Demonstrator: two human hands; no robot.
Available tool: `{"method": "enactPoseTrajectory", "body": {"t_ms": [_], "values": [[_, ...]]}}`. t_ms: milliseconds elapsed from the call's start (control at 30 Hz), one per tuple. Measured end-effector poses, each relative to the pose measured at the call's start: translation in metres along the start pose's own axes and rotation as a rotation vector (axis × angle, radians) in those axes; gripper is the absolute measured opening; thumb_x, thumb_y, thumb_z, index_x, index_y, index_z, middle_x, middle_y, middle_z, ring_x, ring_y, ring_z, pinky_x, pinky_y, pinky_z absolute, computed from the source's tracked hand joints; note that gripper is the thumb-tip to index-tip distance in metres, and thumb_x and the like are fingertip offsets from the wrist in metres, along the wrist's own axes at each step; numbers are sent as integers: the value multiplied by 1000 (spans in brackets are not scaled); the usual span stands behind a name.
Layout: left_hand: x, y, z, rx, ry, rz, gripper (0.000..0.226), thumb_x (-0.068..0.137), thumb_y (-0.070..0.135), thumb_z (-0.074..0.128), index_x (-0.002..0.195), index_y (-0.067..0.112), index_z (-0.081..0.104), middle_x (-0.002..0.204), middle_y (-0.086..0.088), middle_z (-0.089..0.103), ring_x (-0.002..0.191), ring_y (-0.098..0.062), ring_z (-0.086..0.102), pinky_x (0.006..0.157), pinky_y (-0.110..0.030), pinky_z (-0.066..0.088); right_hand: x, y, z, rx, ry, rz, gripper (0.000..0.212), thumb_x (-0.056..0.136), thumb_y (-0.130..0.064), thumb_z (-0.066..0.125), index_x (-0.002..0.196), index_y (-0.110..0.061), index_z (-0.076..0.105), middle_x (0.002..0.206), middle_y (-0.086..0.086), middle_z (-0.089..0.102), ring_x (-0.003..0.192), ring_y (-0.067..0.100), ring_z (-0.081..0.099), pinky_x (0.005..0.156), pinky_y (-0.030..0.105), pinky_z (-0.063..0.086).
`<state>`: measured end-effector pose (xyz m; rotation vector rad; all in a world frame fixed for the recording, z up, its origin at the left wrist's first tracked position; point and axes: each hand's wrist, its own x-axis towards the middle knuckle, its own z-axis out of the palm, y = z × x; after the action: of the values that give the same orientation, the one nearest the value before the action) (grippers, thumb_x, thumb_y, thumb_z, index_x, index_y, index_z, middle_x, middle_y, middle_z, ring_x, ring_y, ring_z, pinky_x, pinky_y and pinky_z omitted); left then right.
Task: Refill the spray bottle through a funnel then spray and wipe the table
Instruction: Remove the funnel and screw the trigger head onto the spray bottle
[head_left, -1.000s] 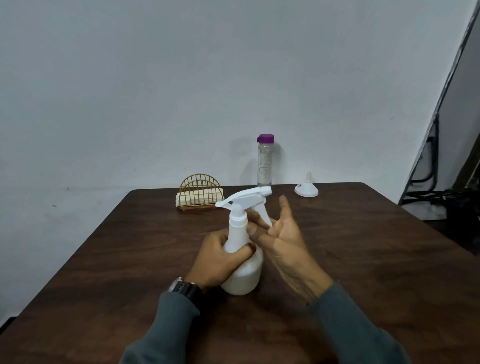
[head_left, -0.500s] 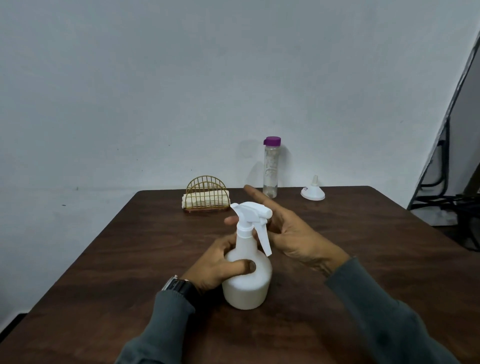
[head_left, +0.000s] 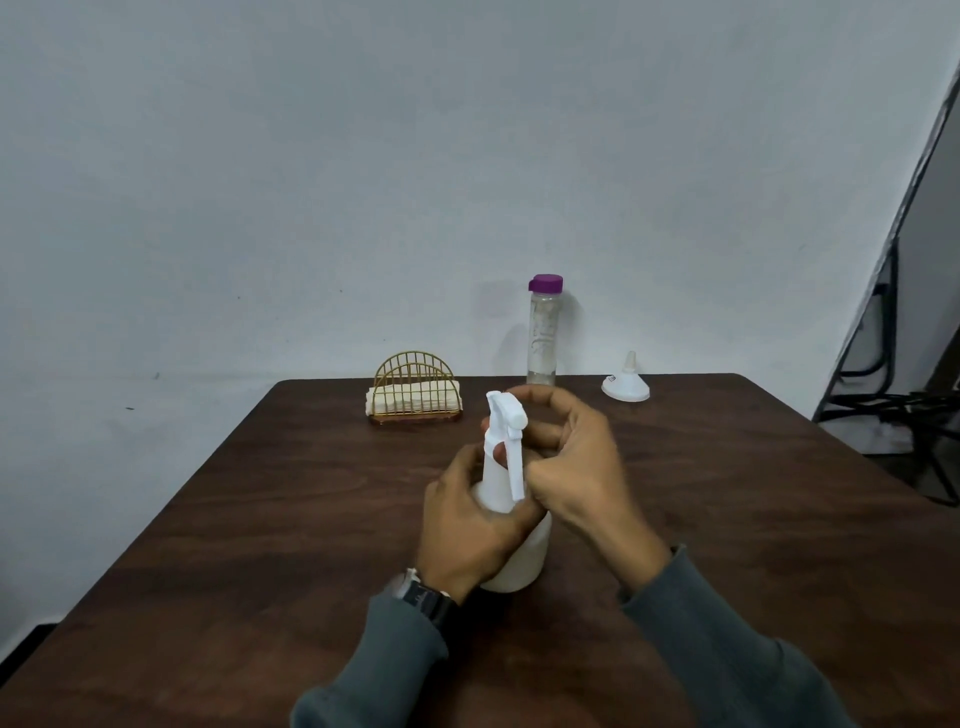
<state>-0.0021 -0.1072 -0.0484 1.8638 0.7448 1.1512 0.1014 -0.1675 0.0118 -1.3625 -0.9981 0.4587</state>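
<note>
Dark wooden bench (head_left: 260, 519) meets a pale wall (head_left: 363, 182). Mid-bench stands the white spray bottle (head_left: 522, 564): the left grip (head_left: 467, 525) wraps its body, the right grip (head_left: 576, 462) curls round its trigger head. Funnel (head_left: 626, 387), purple-capped bottle (head_left: 543, 332) and napkin holder (head_left: 415, 389) line the far edge.

Left hand (head_left: 467, 535) grips, fingers curled; right hand (head_left: 576, 467) curled beside it.

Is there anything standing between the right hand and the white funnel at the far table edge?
Nothing visible does. Only bare table lies between the right hand, which grips the spray bottle, and the funnel. The purple-capped bottle stands left of that line.
</note>
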Motion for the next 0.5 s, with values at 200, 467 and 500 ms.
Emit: {"method": "enactPoseTrajectory", "body": {"t_ms": [200, 467, 500], "values": [[-1, 1, 6, 108, 59, 3, 42, 67, 61, 72, 98, 33, 64, 84, 16, 71, 83, 9, 64, 65, -7, 44, -5, -3, -2, 20, 22, 15, 57, 72, -1, 93, 112, -29, 63, 93, -2, 84, 90, 16, 81, 91, 49, 63], [0, -3, 0, 77, -2, -4, 47, 71, 63, 70, 107, 32, 70, 95, 14, 77, 88, 1, 71, 76, -28, 58, 9, 1, -16, -10, -317, 5, 100, 99, -3, 67, 165, -37, -1, 130, 5, 75, 122, 15, 69, 116, 47, 46], [0, -2, 1, 83, 7, -9, 44, 72, 61, 72, 104, 32, 70, 93, 13, 77, 87, 0, 71, 75, -27, 57, 10, 0, -16, -13, -294, 7, 102, 97, -2, 70, 164, -38, 2, 127, 5, 76, 118, 17, 71, 115, 48, 48]]}}
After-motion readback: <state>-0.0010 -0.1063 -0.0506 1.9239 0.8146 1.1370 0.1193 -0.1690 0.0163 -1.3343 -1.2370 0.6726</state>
